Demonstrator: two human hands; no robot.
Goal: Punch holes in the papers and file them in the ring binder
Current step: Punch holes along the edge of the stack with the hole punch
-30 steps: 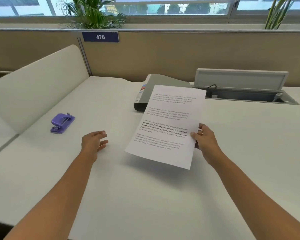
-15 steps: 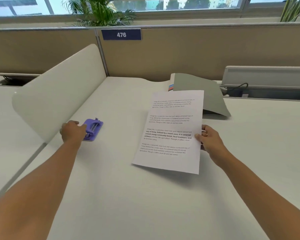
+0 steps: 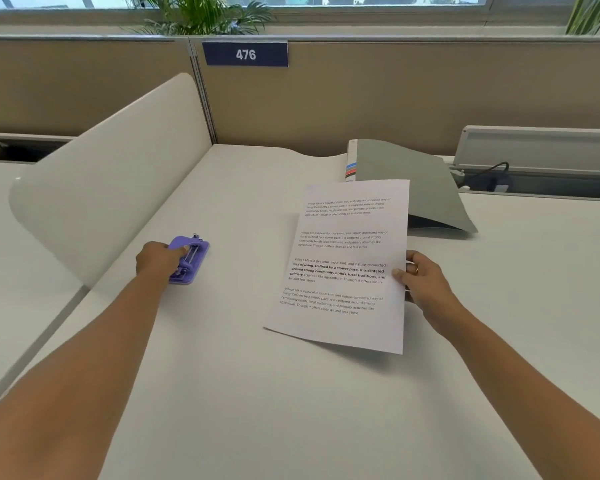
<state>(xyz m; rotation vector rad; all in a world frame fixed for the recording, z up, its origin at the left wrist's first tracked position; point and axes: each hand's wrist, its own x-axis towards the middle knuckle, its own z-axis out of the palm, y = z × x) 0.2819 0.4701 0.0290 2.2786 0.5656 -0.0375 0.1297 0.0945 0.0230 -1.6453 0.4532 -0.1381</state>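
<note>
A printed sheet (image 3: pixel 347 265) is being held above the white desk (image 3: pixel 291 410), pinched at its 3 o'clock edge by the right hand (image 3: pixel 421 282). At 9 o'clock, the purple hole punch (image 3: pixel 189 259) is being gripped by the left hand (image 3: pixel 158 261), fingers wrapped over it. A grey ring binder (image 3: pixel 406 181) is lying closed at 1 o'clock, beneath a sign numbered 476 (image 3: pixel 245 54).

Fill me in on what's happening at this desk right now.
A person is getting ready to punch a sheet for filing. The right hand holds a printed paper by its right edge, lifted off the white desk. The left hand has closed on the purple hole punch, which sits on the desk near the divider. The grey ring binder lies closed behind the paper. Nothing is punched yet.
</note>
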